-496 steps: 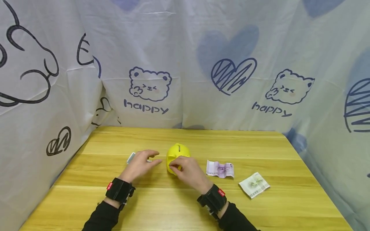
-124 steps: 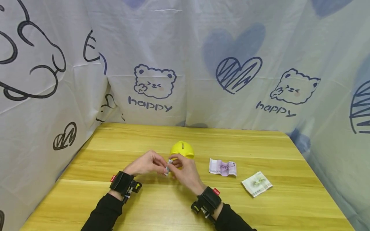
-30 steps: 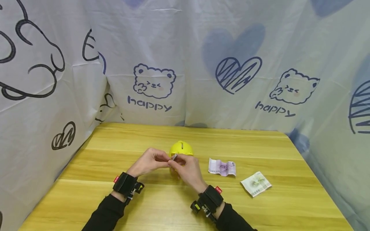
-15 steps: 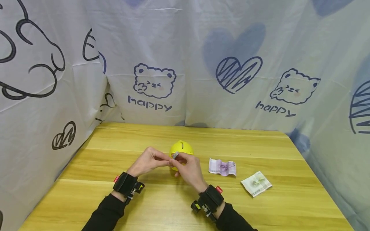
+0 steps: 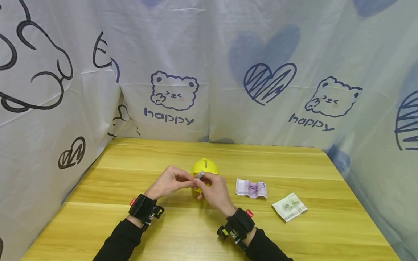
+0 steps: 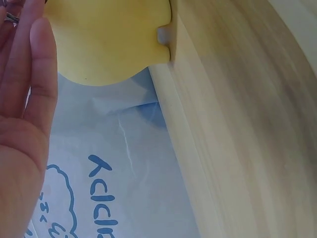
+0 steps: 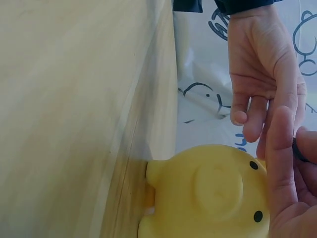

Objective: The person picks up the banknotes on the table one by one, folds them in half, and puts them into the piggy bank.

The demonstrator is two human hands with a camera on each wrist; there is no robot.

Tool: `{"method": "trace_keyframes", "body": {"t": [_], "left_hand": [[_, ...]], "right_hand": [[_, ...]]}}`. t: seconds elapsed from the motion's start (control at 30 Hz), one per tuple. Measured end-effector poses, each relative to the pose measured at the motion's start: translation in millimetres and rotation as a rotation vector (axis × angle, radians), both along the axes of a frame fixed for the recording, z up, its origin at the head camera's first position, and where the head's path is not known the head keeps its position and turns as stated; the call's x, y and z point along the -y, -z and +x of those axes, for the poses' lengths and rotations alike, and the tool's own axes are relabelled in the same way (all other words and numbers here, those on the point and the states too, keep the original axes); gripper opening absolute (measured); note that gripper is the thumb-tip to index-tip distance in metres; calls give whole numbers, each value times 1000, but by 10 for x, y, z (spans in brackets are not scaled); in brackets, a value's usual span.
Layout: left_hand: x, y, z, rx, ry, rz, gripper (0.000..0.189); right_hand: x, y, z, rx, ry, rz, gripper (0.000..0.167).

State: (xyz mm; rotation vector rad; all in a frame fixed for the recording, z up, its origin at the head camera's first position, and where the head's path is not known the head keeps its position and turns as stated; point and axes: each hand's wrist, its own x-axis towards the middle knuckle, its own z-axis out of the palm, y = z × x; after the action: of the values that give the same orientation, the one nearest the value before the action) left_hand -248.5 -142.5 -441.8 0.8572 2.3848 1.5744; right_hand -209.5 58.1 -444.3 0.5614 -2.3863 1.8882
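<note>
A yellow piggy bank with a coin slot on top stands on the wooden table, its snout and black eyes visible in the right wrist view. Just in front of it, my two hands meet at the fingertips. Between thumb and fingers my right hand pinches a small folded grey-blue banknote, whose end sticks up above the thumb. My left hand pinches the same banknote at its lower left end. In the left wrist view the note is mostly hidden behind the fingers.
Right of the piggy bank lies a creased purple banknote. Farther right and nearer is a pale green banknote. White cloth with printed bears and hearts hangs around the table's back and sides.
The blue-grey note lay under my left hand on the table; it is now folded small between both hands. Lately the hands have shifted slightly right, and more of the note shows.
</note>
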Motion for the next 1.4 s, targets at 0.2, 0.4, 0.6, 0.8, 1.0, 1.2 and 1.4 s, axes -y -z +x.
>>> {"method": "trace_keyframes", "body": {"t": [0.2, 0.4, 0.6, 0.8, 1.0, 1.2, 1.4], "left_hand": [[-10, -23, 9, -9, -20, -23, 15], [-6, -18, 1, -26, -57, -57, 15], [15, 21, -28, -82, -143, -95, 15], [-11, 72, -63, -98, -219, -83, 21], [-18, 86, -98, -139, -274, -53, 36], [-25, 111, -146, -141, -255, -70, 56], [-46, 73, -164, -138, -228, -101, 65]], "right_hand": [[-53, 67, -49, -33, -17, 23, 17], [-121, 70, -51, -70, -15, 54, 15], [-176, 89, -65, -72, -6, 88, 14], [-237, 91, -85, -87, 18, 84, 10], [-266, 91, -113, -116, 39, 98, 10], [-274, 106, -130, -166, 32, 113, 7], [-291, 101, -122, -182, 42, 90, 12]]}}
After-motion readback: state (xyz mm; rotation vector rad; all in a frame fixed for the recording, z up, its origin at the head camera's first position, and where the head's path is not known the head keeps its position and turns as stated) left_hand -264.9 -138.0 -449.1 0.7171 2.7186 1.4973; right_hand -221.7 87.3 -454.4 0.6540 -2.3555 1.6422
